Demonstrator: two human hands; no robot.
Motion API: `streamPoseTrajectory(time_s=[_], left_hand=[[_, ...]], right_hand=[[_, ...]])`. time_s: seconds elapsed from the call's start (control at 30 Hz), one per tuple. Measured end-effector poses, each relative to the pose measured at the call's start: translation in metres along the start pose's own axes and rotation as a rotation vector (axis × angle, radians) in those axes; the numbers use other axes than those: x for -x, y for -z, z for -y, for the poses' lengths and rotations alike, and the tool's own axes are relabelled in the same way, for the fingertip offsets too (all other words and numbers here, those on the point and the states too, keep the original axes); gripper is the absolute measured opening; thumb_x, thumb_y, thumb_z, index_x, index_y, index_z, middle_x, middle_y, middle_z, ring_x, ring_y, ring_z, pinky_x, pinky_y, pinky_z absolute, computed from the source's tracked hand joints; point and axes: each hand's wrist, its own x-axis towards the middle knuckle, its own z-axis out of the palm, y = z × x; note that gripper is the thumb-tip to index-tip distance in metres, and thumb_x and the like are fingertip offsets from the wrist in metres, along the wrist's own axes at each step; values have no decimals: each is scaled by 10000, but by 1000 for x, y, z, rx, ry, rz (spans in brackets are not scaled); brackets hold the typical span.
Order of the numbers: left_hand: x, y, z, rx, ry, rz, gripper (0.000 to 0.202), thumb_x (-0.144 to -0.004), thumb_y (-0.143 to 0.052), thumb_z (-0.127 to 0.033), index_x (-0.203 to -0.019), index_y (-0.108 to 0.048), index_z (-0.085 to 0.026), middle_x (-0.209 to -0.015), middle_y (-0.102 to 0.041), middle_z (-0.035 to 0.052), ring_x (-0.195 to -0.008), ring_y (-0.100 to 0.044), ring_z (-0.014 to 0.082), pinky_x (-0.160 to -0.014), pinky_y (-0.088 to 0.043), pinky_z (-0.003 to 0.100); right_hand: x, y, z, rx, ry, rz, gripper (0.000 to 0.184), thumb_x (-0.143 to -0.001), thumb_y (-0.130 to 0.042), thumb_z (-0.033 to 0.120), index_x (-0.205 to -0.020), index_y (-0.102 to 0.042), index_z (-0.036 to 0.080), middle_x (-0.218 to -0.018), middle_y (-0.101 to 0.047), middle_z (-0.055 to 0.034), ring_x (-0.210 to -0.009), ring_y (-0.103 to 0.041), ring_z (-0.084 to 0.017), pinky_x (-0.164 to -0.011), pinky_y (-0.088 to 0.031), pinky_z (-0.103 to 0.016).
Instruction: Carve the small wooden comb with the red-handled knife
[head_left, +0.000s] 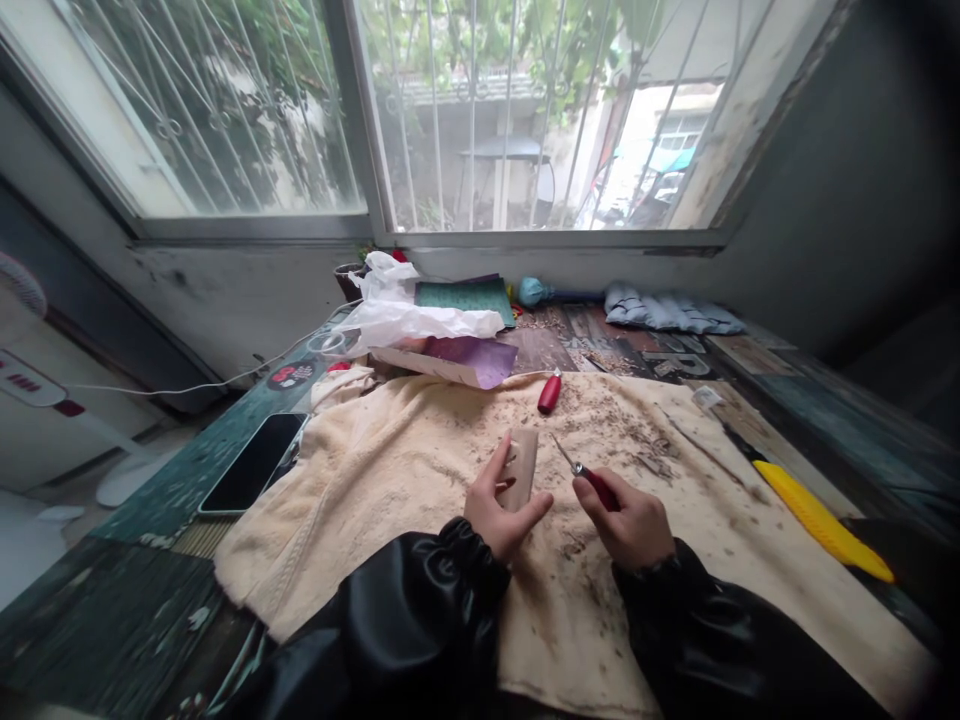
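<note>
My left hand (504, 508) is closed around a small pale block of wood (525, 468), with the thumb along its near right side and the fingers on its left. In my right hand (636, 522) is a carving tool (596, 487) with a red handle and a thin metal shaft. Its tip points up and left, just right of the wood and apart from it. Beyond both hands a second red handle (550, 393) lies on the beige towel (375, 480); its metal end is hard to make out. Brown shavings (637, 425) are scattered over the towel.
A yellow-handled tool (817, 515) lies at the right. On the left rests a phone (255, 463). White crumpled plastic (412, 318), a purple sheet (480, 360), a green mat (465, 297) and a grey-blue padded bundle (671, 310) sit at the back under the barred window.
</note>
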Motion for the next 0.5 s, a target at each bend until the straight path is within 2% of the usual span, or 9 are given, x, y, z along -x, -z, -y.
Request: streamPoseTrajectory(time_s=[0.1,0.23,0.4,0.5], left_hand=[[1,1,1,-2,-54,71,858,-622,-680,-288,-1362,-271,-143,-1333,-417,141,-1153,-457,274,-884,-465,382],[7,-3,2,-88,-230,104,845,-616,-644,-200,-1365,-254,-173,-1271,-447,130,-1065,-513,247,-827,-496,343],[8,-7,9,-244,-418,98,857,-638,-606,-174,-1382,-183,-225,-1156,-465,108,-955,-536,219,-765,-514,339],[7,-7,11,-296,-466,115,870,-654,-591,-175,-1390,-133,-242,-1111,-462,103,-944,-534,225,-743,-519,340]], right_hand=[[-2,-2,0,-319,-148,139,445,-741,-463,603,-605,-539,185,-427,-410,49,-386,-372,-74,-401,-294,-209],[0,-6,1,-644,-264,241,414,-669,-587,544,-799,-603,152,-454,-376,72,-346,-319,-56,-355,-249,-218],[3,-8,4,-705,-324,233,371,-666,-606,479,-797,-635,132,-449,-406,63,-347,-332,-53,-360,-274,-218],[4,-7,9,-680,-302,197,337,-649,-614,471,-729,-640,145,-471,-503,28,-393,-423,-82,-417,-369,-231]])
